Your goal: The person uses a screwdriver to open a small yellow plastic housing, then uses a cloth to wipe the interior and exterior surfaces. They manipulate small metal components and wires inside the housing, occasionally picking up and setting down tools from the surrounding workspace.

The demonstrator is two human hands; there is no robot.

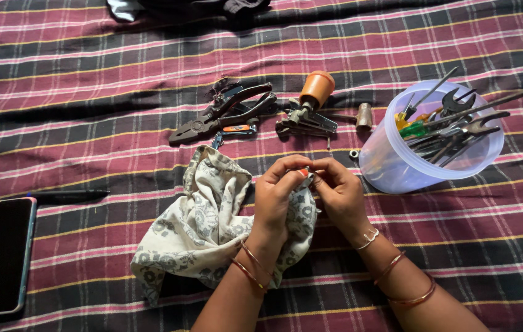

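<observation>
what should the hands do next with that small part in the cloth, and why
Probably keep rubbing it with the printed cloth. The left hand bunches the cloth around it, the right hand pinches it at the fingertips, and it is too hidden to tell what it is.

Hands meeting at centre, left hand (277, 200) and right hand (338, 193) over a cloth (203, 221). At 12 o'clock, pliers (221, 114) and a small tool (307, 110). At 2 o'clock, a tub (397, 166) with tools in it. At 8 o'clock, a phone (0, 255), a pen (67, 195) behind it.
</observation>
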